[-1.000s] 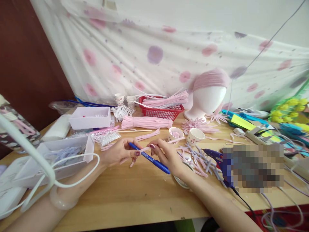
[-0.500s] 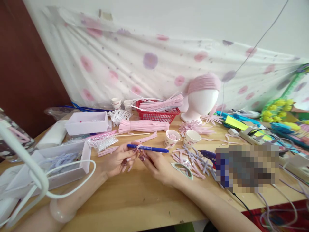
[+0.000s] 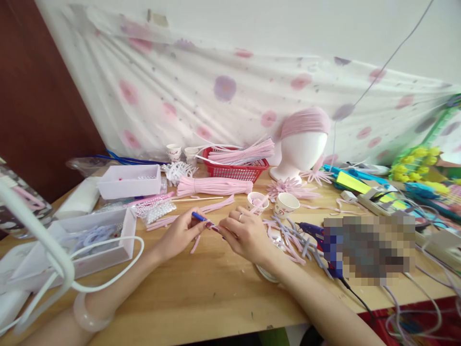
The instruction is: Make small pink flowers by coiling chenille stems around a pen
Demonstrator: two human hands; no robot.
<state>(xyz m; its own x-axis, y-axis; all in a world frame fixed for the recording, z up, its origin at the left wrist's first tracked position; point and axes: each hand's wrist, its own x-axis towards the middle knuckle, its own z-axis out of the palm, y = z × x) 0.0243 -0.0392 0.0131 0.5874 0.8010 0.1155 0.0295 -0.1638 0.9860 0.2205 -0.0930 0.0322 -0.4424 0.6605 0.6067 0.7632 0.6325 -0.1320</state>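
Observation:
My left hand (image 3: 183, 231) is closed around a blue pen (image 3: 199, 217), whose end sticks out past the fingers. Right against it, my right hand (image 3: 242, 229) is closed over the pen's other part. A pink pipe cleaner (image 3: 260, 205) rises from the right fingers; where it meets the pen is hidden. Below the left fingers another pink piece (image 3: 195, 244) lies on the table. Scissors with a pale green handle (image 3: 265, 274) are partly covered by my right wrist. Cut pink and grey pieces (image 3: 288, 240) lie scattered beside it.
Two paper cups (image 3: 287, 205) stand beyond my right hand. Behind are a pink pipe-cleaner bundle (image 3: 214, 186), a red basket (image 3: 236, 172) and a foam head (image 3: 302, 149). White boxes (image 3: 126, 235) stand left, near a white curved tube (image 3: 65, 259). A blue glue gun (image 3: 311, 230) lies right.
My right hand has turned over, back upward, and now covers much of the pen. The pink pipe cleaner's end has swung up to the right. My left hand still grips the pen.

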